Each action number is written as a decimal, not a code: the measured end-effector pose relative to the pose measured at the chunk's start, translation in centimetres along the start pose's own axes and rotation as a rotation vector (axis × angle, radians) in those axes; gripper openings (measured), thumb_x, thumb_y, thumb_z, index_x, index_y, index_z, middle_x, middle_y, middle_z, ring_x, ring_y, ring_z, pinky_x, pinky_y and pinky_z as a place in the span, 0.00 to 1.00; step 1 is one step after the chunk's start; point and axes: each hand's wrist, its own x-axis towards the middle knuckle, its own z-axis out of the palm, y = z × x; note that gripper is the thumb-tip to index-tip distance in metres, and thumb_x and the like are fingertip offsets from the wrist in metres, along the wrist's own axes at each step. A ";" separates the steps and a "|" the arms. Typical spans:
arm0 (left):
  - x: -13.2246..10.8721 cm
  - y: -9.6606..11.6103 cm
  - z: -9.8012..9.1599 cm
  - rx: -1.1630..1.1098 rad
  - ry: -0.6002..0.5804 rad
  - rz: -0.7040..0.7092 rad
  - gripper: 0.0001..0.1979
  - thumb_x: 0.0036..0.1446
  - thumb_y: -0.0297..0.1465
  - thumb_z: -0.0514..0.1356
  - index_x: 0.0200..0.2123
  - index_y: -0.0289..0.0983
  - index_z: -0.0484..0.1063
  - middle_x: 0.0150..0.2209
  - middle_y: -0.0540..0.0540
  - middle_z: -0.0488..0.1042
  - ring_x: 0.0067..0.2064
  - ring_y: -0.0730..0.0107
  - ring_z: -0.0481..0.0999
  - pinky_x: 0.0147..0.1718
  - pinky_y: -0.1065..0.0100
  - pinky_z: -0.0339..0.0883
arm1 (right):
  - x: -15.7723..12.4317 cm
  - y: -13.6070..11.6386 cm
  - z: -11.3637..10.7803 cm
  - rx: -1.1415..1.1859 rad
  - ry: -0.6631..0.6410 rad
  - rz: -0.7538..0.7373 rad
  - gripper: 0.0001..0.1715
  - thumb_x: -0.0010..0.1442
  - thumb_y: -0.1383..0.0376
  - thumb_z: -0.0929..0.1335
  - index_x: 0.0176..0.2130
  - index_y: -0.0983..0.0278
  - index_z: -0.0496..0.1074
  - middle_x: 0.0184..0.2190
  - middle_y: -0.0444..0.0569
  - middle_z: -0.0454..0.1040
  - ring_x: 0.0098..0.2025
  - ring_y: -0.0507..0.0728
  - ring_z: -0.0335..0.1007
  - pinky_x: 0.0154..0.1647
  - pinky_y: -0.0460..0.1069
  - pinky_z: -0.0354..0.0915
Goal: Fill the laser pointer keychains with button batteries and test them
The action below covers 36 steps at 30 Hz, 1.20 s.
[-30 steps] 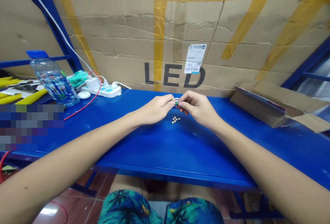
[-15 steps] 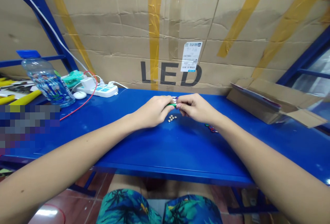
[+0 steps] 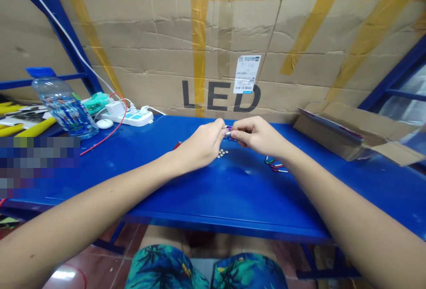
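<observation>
My left hand (image 3: 203, 143) and my right hand (image 3: 258, 134) meet over the far middle of the blue table, fingers closed in a pinch. Between the fingertips shows a small silvery piece (image 3: 228, 134), too small to name; the fingers cover much of it. Something purple (image 3: 229, 127) peeks out just behind the fingertips. Several small round silver pieces, like button cells (image 3: 222, 152), lie below the hands. Nearer my right forearm are a green carabiner (image 3: 268, 160) and a red carabiner (image 3: 278, 168). A red thing (image 3: 177, 145) is partly hidden behind my left wrist.
An open cardboard box (image 3: 346, 136) sits at the right. On the left are a water bottle (image 3: 65, 103), a white power strip (image 3: 133, 118) with cables and a white rounded object (image 3: 104, 124). A large taped carton (image 3: 149, 58) walls off the back of the blue table (image 3: 213, 205).
The green piece that was between my hands no longer shows; a silvery piece shows there instead. The red thing by my left wrist has come into view. My hands have shifted slightly.
</observation>
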 end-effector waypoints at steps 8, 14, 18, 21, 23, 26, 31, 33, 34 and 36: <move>0.3 -0.9 -0.1 0.028 -0.094 -0.003 0.13 0.68 0.30 0.52 0.33 0.35 0.73 0.35 0.43 0.79 0.37 0.63 0.77 0.37 0.64 0.65 | -0.1 0.3 0.5 -0.227 -0.013 -0.074 0.16 0.60 0.66 0.65 0.21 0.65 0.68 0.18 0.43 0.67 0.24 0.50 0.58 0.28 0.48 0.51; 0.0 -0.8 -0.2 -0.037 -0.103 0.009 0.12 0.68 0.33 0.54 0.34 0.35 0.72 0.34 0.45 0.79 0.34 0.66 0.76 0.35 0.66 0.64 | -0.1 0.6 0.3 -0.114 -0.074 -0.040 0.19 0.61 0.63 0.66 0.20 0.65 0.66 0.17 0.43 0.67 0.22 0.50 0.59 0.26 0.47 0.53; -0.2 -0.6 -0.2 -0.018 -0.094 0.066 0.07 0.66 0.32 0.56 0.36 0.35 0.69 0.35 0.45 0.77 0.34 0.67 0.74 0.33 0.66 0.63 | -0.1 0.8 0.3 0.017 -0.119 0.017 0.17 0.60 0.63 0.66 0.21 0.65 0.66 0.16 0.42 0.66 0.20 0.49 0.58 0.24 0.46 0.54; -0.3 -0.7 -0.1 -0.007 -0.074 0.145 0.05 0.66 0.31 0.55 0.36 0.36 0.66 0.36 0.45 0.75 0.36 0.66 0.74 0.35 0.66 0.64 | -0.1 0.9 0.3 0.145 -0.146 0.083 0.16 0.59 0.62 0.67 0.22 0.65 0.66 0.15 0.41 0.65 0.17 0.48 0.57 0.21 0.46 0.54; -0.4 -0.8 0.1 0.013 -0.038 0.194 0.05 0.66 0.29 0.55 0.35 0.37 0.64 0.36 0.45 0.74 0.37 0.66 0.73 0.36 0.66 0.64 | -0.1 0.9 0.3 0.215 -0.148 0.119 0.15 0.57 0.63 0.69 0.23 0.65 0.66 0.15 0.41 0.65 0.17 0.48 0.56 0.19 0.45 0.53; -0.5 -0.8 0.4 0.040 0.018 0.238 0.06 0.67 0.28 0.54 0.35 0.38 0.62 0.36 0.45 0.73 0.37 0.66 0.72 0.37 0.66 0.64 | -0.2 0.9 0.2 0.326 -0.137 0.172 0.11 0.55 0.64 0.71 0.24 0.66 0.69 0.13 0.40 0.63 0.16 0.47 0.54 0.17 0.45 0.51; -0.6 -0.3 0.6 0.088 -0.003 0.226 0.06 0.68 0.28 0.52 0.35 0.38 0.62 0.36 0.45 0.71 0.37 0.65 0.70 0.37 0.64 0.65 | 0.0 1.1 0.3 0.494 -0.145 0.279 0.08 0.52 0.67 0.70 0.24 0.66 0.70 0.11 0.39 0.57 0.15 0.46 0.45 0.15 0.45 0.41; -0.6 -0.1 0.7 0.080 0.011 0.196 0.06 0.69 0.28 0.49 0.36 0.38 0.63 0.36 0.44 0.71 0.38 0.64 0.71 0.39 0.62 0.66 | 0.0 1.0 0.1 0.486 -0.130 0.280 0.08 0.52 0.67 0.69 0.23 0.66 0.69 0.11 0.39 0.58 0.15 0.46 0.45 0.16 0.45 0.41; -0.5 -0.1 0.8 0.070 0.028 0.178 0.07 0.69 0.28 0.48 0.38 0.37 0.63 0.37 0.43 0.71 0.40 0.63 0.71 0.42 0.61 0.67 | 0.0 0.9 0.0 0.454 -0.119 0.265 0.08 0.52 0.67 0.69 0.23 0.66 0.69 0.12 0.39 0.58 0.15 0.46 0.46 0.16 0.45 0.42; -0.4 -0.2 1.0 0.056 0.061 0.143 0.09 0.69 0.27 0.46 0.41 0.36 0.65 0.41 0.40 0.71 0.43 0.63 0.71 0.46 0.59 0.68 | 0.0 0.7 -0.3 0.349 -0.098 0.214 0.11 0.55 0.66 0.68 0.23 0.65 0.68 0.12 0.39 0.59 0.16 0.47 0.48 0.17 0.45 0.45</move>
